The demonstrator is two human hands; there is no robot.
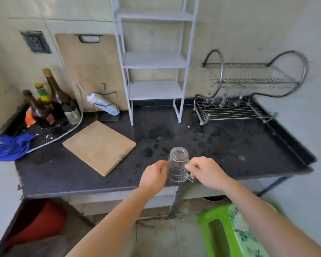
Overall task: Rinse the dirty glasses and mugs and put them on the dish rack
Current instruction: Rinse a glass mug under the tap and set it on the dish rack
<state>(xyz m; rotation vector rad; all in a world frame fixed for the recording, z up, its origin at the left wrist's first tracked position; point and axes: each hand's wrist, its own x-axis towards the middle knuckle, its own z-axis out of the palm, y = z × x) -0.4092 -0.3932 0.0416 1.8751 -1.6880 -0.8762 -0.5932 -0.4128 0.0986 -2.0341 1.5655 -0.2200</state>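
Nearest, under the right forearm, a green stool [230, 229] runs off the bottom edge, so only part of its top shows. Just past it, both hands come together over the front edge of the dark desk [230, 145].

Between them is the glass mug [178, 164]. It is clear, with a ribbed wall, and it is turned upside down: its thick round base faces up and away, and its mouth points down toward the desk edge. The left hand [153, 176] curls its fingers against the mug's left wall and grips it. The right hand [206, 171] is closed on the mug's handle, which juts out on that side and is partly covered by the fingers. The dark desk shows through the glass, so whether the mug is clean or wet inside is hard to make out. Nor can I tell if its rim touches the desk.

Beyond the left hand and off to its left, a wooden board [99, 147] lies flat on the desk. Farther left, a blue cloth [11, 147] is cut by the frame edge. Straight beyond the mug stands a white shelf unit [154, 59], its top out of view.

Well beyond the right hand, in the desk's back corner, sits the dish rack [230, 113]. The glasses [226, 101] on its lower tier are too blurred to count. Far beyond the left hand, brown bottles [52, 97] cluster in the opposite corner.
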